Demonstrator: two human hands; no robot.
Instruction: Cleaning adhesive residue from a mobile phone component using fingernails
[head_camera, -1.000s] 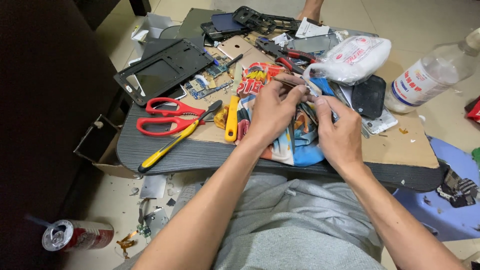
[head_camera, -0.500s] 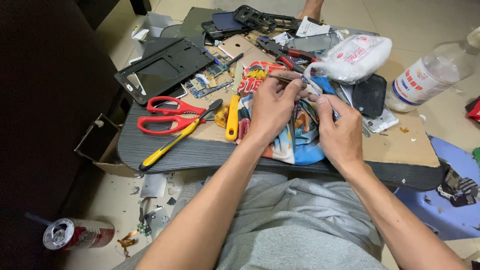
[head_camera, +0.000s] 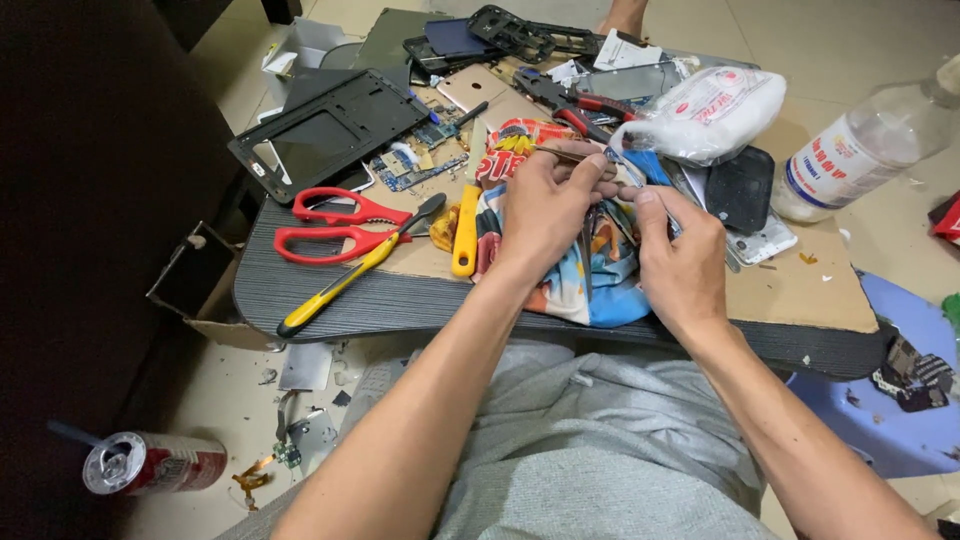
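We pinch thin tweezers in our left hand while our right hand's fingers clamp a small part, barely visible, over the colourful cloth; 1 slip could drop it into the clutter

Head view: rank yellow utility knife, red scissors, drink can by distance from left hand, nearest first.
From the left hand:
1. Yellow utility knife, just to its left on the board.
2. Red scissors, farther left on the board.
3. Drink can, down on the floor, lower left.
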